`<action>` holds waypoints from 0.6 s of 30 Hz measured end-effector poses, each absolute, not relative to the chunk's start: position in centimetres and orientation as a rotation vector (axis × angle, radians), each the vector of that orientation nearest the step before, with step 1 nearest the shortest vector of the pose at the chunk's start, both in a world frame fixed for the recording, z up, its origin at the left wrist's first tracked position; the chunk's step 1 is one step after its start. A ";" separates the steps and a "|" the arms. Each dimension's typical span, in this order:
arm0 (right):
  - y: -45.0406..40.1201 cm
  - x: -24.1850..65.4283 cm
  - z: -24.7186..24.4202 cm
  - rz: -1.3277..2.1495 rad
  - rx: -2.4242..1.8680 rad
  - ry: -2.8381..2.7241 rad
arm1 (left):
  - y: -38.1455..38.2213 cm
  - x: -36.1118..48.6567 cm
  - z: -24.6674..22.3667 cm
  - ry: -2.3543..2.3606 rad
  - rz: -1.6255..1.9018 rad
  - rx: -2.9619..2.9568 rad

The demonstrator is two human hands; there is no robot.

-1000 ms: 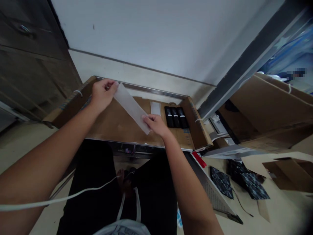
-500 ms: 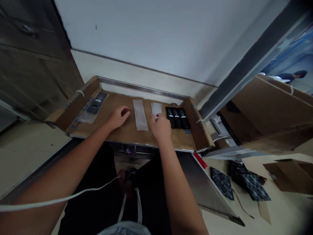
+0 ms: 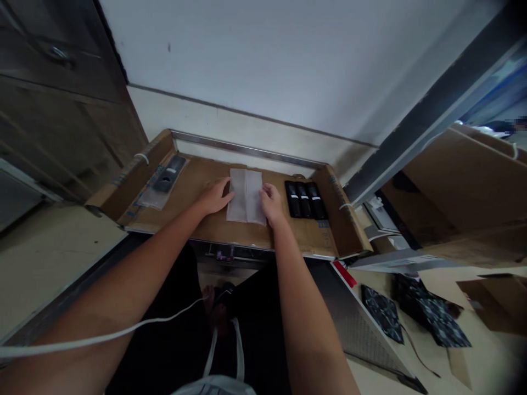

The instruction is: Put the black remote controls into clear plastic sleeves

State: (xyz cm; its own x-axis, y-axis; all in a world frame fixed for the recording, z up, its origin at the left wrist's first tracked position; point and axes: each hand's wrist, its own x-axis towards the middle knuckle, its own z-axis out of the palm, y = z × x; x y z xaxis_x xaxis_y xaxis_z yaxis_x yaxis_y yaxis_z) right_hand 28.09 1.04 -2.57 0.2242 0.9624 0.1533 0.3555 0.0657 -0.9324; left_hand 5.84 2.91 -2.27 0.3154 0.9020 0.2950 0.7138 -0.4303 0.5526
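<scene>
Two flat, whitish translucent plastic sleeves lie side by side on the cardboard: the left sleeve (image 3: 237, 200) and the right sleeve (image 3: 255, 200). My left hand (image 3: 216, 196) rests at the outer edge of the left one, thumb and forefinger apart, touching it. At the far edge of the other, my right hand (image 3: 272, 204) has its fingers curled and closed on the border. Three black, narrow items with white labels (image 3: 305, 199) lie in a row to the right. On the left, a clear bag (image 3: 154, 197) holds a dark flat piece (image 3: 168, 175).
A cardboard-lined tray (image 3: 197, 227) with raised cardboard sides (image 3: 341, 211) carries these things against a white wall. A white cord (image 3: 144, 323) crosses over my left forearm. Right of the tray are a large cardboard box (image 3: 465, 192) and dark patterned pieces (image 3: 432, 312) on the floor.
My right hand has brought the right sleeve leftward and nearer, so it now lies against the other one. My left hand has moved right to the left sleeve's edge.
</scene>
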 end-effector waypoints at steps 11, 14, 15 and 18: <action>0.3 28.5 -3.7 0.610 -1.323 -1.198 | 2.8 6.0 -2.9 1.404 0.894 2.202; 0.3 28.7 -3.8 0.513 -1.309 -1.052 | 3.0 4.7 -1.2 1.540 1.009 2.178; 0.4 28.8 -3.8 0.488 -1.314 -1.021 | 3.2 3.6 -0.4 1.628 1.061 2.185; 0.4 28.8 -3.8 0.469 -1.319 -1.035 | 4.3 -1.1 1.6 2.000 1.059 2.185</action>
State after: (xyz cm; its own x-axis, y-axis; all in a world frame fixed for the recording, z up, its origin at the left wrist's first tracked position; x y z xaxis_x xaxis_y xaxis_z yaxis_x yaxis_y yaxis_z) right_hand 28.78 0.38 -3.79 0.5017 0.7924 0.3470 0.2613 0.2435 -0.9340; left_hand -1.06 4.26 1.65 -0.0355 0.8817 0.4705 0.8846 -0.1913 0.4253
